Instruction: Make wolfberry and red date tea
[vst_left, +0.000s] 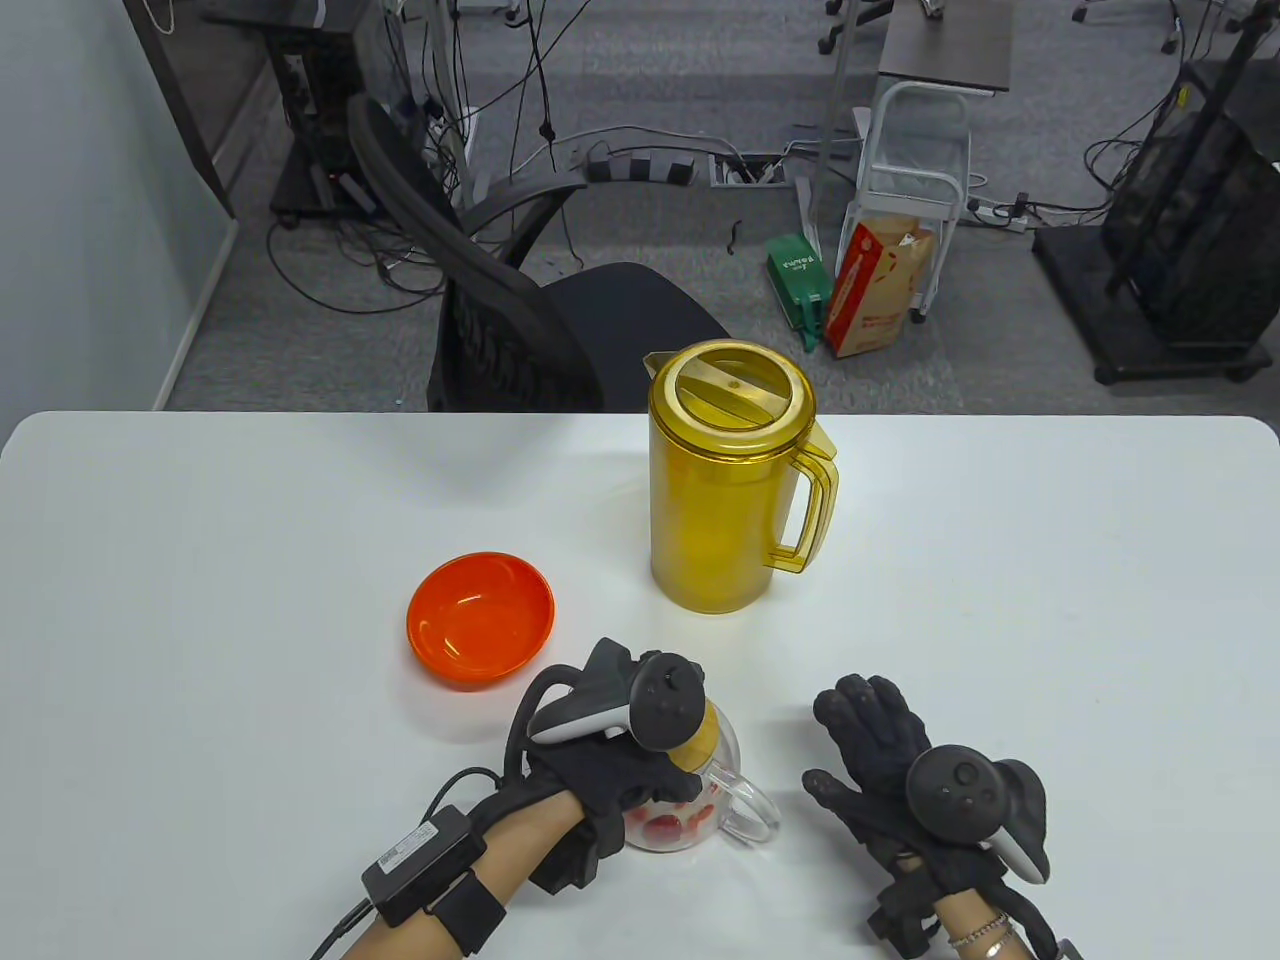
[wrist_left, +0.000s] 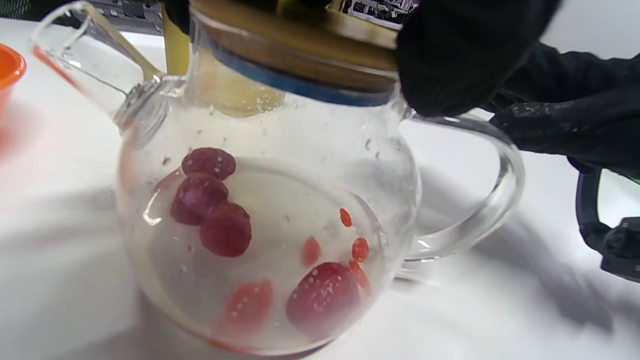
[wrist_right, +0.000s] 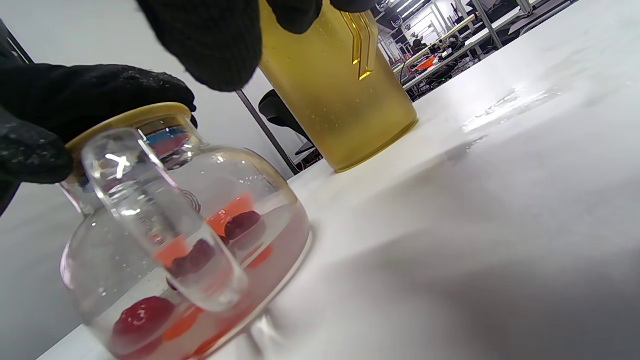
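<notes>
Left hand (vst_left: 610, 760) curls downward in a closed grip, right hand (vst_left: 880, 770) lies flat, fingers spread

From the table view, the left hand (vst_left: 610, 760) and its tracker cover most of the glass teapot (vst_left: 700, 810), so only the handle side, part of the wooden lid (vst_left: 705, 735) and a few red fruits show; the spout is hidden. In the left wrist view the lid's top is cut off by the upper edge, and the fingers (wrist_left: 460, 55) hide its right rim. In the right wrist view the yellow pitcher (wrist_right: 335, 95) above the teapot loses its top to the frame. The small red bits (wrist_left: 359, 249) near the dates are blurred.
</notes>
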